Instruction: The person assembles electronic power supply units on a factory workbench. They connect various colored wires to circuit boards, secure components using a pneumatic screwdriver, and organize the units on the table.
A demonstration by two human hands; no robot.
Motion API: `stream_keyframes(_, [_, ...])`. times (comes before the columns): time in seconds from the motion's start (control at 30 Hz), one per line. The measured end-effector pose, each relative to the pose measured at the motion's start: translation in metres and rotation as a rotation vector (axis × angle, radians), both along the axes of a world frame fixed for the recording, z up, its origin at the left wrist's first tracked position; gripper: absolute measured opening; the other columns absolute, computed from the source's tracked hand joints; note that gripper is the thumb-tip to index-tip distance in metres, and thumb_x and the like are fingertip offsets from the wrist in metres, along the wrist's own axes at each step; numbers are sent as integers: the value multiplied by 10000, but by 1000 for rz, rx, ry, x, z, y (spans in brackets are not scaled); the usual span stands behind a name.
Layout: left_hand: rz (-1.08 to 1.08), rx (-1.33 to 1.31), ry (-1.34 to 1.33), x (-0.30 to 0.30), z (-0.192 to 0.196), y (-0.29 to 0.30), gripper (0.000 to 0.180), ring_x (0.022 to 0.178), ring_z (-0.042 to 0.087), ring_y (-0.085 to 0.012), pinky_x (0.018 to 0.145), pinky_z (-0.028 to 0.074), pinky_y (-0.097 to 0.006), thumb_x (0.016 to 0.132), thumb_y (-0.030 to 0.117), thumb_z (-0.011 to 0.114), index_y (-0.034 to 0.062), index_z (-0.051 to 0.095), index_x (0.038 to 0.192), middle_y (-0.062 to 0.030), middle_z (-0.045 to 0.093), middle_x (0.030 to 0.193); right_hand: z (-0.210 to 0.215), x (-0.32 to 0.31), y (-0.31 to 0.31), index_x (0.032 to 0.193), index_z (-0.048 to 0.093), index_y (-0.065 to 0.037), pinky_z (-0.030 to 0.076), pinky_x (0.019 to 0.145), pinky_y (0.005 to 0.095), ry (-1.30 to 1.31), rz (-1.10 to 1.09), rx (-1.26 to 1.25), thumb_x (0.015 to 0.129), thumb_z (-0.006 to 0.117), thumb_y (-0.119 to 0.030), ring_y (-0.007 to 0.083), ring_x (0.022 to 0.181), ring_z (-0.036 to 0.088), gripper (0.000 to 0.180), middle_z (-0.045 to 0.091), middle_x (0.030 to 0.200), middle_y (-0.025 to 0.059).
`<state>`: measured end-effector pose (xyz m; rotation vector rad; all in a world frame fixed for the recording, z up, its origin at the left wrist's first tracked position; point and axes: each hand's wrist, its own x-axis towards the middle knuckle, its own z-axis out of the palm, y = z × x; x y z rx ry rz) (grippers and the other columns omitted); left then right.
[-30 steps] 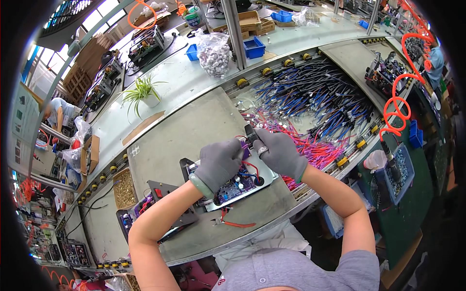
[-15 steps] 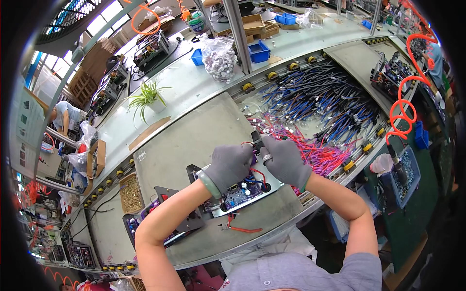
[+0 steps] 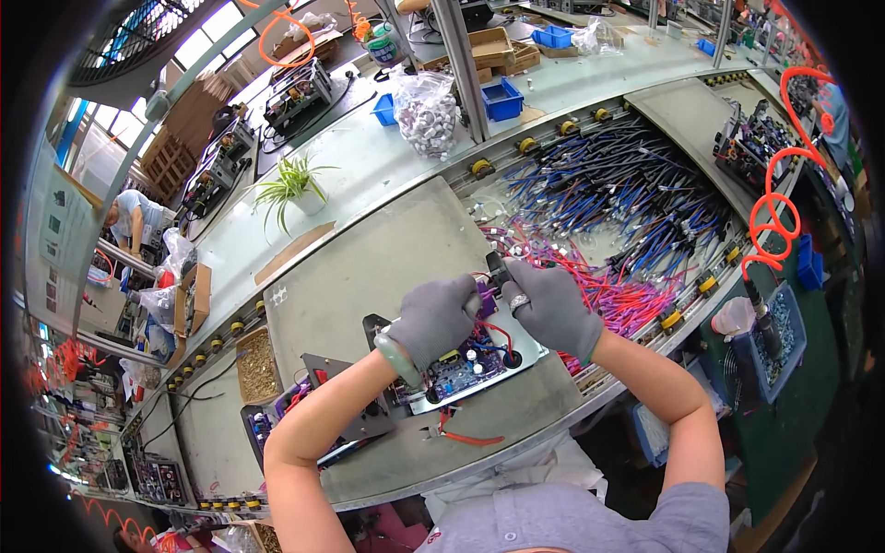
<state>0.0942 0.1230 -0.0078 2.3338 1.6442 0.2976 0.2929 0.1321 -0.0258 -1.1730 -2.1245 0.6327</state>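
Both hands wear grey gloves and meet above the far edge of a purple circuit board (image 3: 444, 376) on a pale metal plate. My left hand (image 3: 438, 321) is closed beside a small purple part (image 3: 486, 299); what its fingers pinch is hidden. My right hand (image 3: 557, 311) is closed around a black bar-shaped part (image 3: 498, 269), whose kind I cannot tell. Red wires (image 3: 499, 329) curve from the board below the hands. Red-handled cutting pliers (image 3: 468, 438) lie near the board's front edge.
Purple and red cables (image 3: 627, 304) and black and blue cables (image 3: 618, 184) are heaped to the right. Another board assembly (image 3: 346, 415) sits at left, near a tray of small metal parts (image 3: 258, 367). A potted plant (image 3: 297, 192) stands behind. An orange coiled hose (image 3: 772, 217) hangs right.
The whole view has shifted slightly, so things sit a little farther right and lower. Both hands stay closed at the board's far edge, and the black part remains in my right hand.
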Motion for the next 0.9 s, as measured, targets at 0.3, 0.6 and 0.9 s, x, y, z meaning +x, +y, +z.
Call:
stream_keyframes(0.3, [-18,82,-83,14,-8,-2,114,670,629,-409,620,484,-511,867,188,573,78,603,864,-180,637,708,-5,-5,1,1080,566,34,500,621,478,18,-26,44,777,610,-118,373,693,656,342,670,759,173])
stream_keyframes(0.6, [84,-224,-56,10,24,6,280,834,655,-395,795,509,-459,881,274,520,62,675,977,-211,676,854,-11,-6,-3,1198,590,-47,471,620,453,26,-48,12,914,532,-131,410,736,629,302,624,824,256])
stream_keyframes(0.9, [149,-102,-145,13,-7,0,222,806,651,-388,748,510,-474,859,212,524,76,671,956,-196,674,833,-15,-8,-2,1081,590,-10,425,565,510,37,-62,68,922,519,-149,417,638,601,222,579,665,228])
